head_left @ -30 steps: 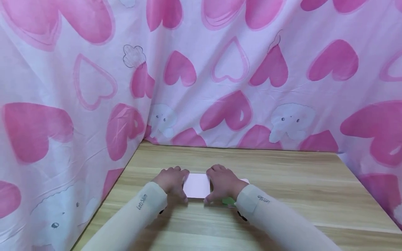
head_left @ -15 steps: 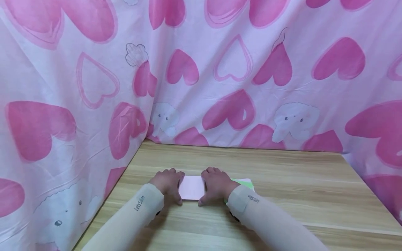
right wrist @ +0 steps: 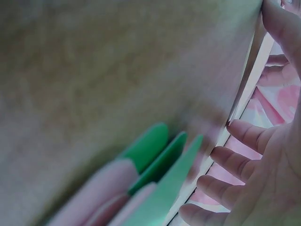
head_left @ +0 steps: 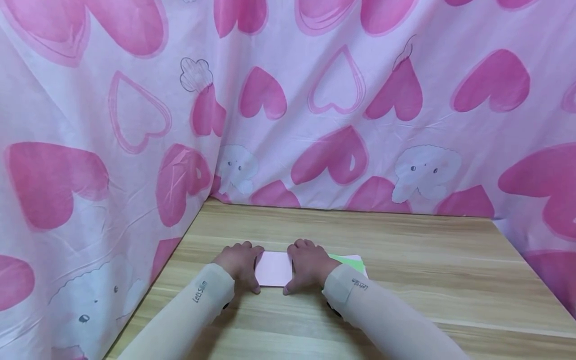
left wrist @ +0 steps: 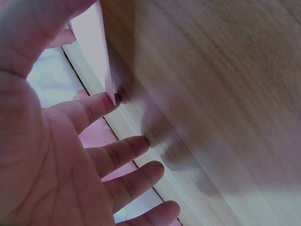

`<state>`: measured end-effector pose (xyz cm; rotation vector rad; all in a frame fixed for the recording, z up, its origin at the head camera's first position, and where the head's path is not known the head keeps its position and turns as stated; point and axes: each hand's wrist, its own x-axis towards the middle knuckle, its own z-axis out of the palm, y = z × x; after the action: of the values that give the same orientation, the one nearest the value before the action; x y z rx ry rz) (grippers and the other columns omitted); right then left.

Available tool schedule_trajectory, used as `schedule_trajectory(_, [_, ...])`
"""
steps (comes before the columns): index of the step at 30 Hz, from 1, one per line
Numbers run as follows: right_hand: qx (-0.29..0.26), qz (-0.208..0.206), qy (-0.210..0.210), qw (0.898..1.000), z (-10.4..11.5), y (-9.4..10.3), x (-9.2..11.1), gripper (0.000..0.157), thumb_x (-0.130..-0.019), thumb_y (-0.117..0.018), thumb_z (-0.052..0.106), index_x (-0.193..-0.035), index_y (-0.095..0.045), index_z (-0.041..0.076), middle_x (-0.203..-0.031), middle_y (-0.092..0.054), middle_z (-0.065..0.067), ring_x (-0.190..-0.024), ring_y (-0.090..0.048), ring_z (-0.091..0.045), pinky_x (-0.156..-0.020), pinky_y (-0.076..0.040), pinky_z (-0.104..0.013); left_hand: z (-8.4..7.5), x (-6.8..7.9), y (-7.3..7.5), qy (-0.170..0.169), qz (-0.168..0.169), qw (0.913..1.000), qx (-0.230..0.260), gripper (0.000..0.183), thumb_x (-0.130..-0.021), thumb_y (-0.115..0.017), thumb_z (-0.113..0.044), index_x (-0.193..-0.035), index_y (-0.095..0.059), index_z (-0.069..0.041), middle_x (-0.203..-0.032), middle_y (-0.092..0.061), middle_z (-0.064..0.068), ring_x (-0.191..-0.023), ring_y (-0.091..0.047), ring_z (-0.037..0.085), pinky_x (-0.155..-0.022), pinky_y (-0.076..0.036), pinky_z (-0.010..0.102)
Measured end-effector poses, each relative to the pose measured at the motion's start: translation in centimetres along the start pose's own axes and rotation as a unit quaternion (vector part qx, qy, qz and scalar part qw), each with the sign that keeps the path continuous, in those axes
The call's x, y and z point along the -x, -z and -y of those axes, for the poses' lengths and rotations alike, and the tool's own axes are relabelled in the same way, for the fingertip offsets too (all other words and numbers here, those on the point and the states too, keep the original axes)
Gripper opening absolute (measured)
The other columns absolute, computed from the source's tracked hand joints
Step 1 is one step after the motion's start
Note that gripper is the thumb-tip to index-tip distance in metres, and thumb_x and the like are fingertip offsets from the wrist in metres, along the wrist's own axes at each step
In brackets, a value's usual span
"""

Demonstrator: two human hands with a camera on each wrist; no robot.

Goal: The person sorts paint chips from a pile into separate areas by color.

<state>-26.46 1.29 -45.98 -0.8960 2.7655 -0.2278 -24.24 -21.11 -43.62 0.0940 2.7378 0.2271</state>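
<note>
A pink card [head_left: 273, 269] is held level between the two hands, just over the wooden table. My left hand [head_left: 239, 264] pinches its left side, thumb at the near corner and index finger at the far corner. On the opposite side my right hand [head_left: 309, 265] grips the card in the same way. From the left wrist the pink card [left wrist: 94, 42] appears nearly edge-on, with the other fingers spread away from it. Beside the right wrist lie loose green and pink pieces with rounded ends; a green piece [right wrist: 164, 188] stands out in the right wrist view. The forearm partly hides them in the head view.
The wood-grain table [head_left: 427, 280] extends to both sides and behind the hands. A pink curtain [head_left: 333, 150] with a heart pattern hangs along its back edge and left side.
Both hands have shifted slightly left together with the pink card, then stay almost still. More of the green and pink pieces shows beyond the right wrist.
</note>
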Motion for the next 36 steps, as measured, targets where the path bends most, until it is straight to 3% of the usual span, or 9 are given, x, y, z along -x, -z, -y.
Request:
schedule_trajectory(5, [-0.003, 0.003, -0.005, 1.0, -0.1, 0.4, 0.5, 0.098, -0.065, -0.088, 0.071, -0.139, -0.057, 0.015, -0.127, -0.058, 0.0, -0.123, -0.052, -0.025, -0.096, -0.051, -0.047, -0.4, 0.2, 0.3, -0.005, -0.004, 1.0, 0.0, 0.103, -0.056, -0.105, -0.042, -0.147, -0.059, -0.027, -0.128, -0.063, 0.003, -0.114, -0.057, 0.033, -0.103, -0.05, 0.062])
schedule_trajectory(11, [-0.014, 0.003, -0.008, 1.0, -0.3, 1.1, 1.1, 0.102, -0.066, -0.088, 0.069, -0.145, -0.055, 0.013, -0.135, -0.058, -0.002, -0.128, -0.051, -0.027, -0.102, -0.051, -0.049, -0.8, 0.5, 0.5, 0.001, -0.002, 0.9999, 0.013, 0.107, -0.055, -0.105, -0.041, -0.15, -0.057, -0.028, -0.143, -0.059, 0.007, -0.126, -0.055, 0.039, -0.106, -0.046, 0.068])
schedule_trajectory(18, [0.0, -0.005, -0.021, 1.0, -1.4, 2.5, 1.8, 0.113, -0.067, -0.088, 0.071, -0.154, -0.048, 0.011, -0.151, -0.052, -0.009, -0.142, -0.047, -0.034, -0.111, -0.049, -0.053, -1.9, 0.6, 1.2, -0.034, -0.009, 0.9993, 0.015, 0.112, -0.059, -0.102, -0.044, -0.157, -0.05, -0.027, -0.16, -0.049, 0.012, -0.143, -0.047, 0.044, -0.114, -0.04, 0.07])
schedule_trajectory(28, [-0.016, -0.026, -0.053, 0.998, -4.6, 4.4, 5.0, 0.111, -0.069, -0.091, 0.066, -0.155, -0.049, 0.01, -0.155, -0.05, -0.011, -0.147, -0.043, -0.038, -0.114, -0.048, -0.056, -6.5, 0.0, 1.9, -0.131, -0.039, 0.9906, -0.01, 0.109, -0.066, -0.097, -0.05, -0.159, -0.047, -0.023, -0.16, -0.049, 0.011, -0.147, -0.046, 0.04, -0.119, -0.036, 0.066])
schedule_trajectory(36, [-0.03, -0.041, -0.087, 0.995, -8.6, 4.1, 8.6, 0.11, -0.066, -0.093, 0.064, -0.152, -0.051, 0.009, -0.152, -0.052, -0.01, -0.144, -0.045, -0.036, -0.111, -0.05, -0.055, -10.0, -1.3, 0.4, -0.172, -0.045, 0.9829, -0.047, 0.108, -0.067, -0.094, -0.057, -0.158, -0.047, -0.024, -0.159, -0.049, 0.009, -0.144, -0.049, 0.037, -0.118, -0.038, 0.066])
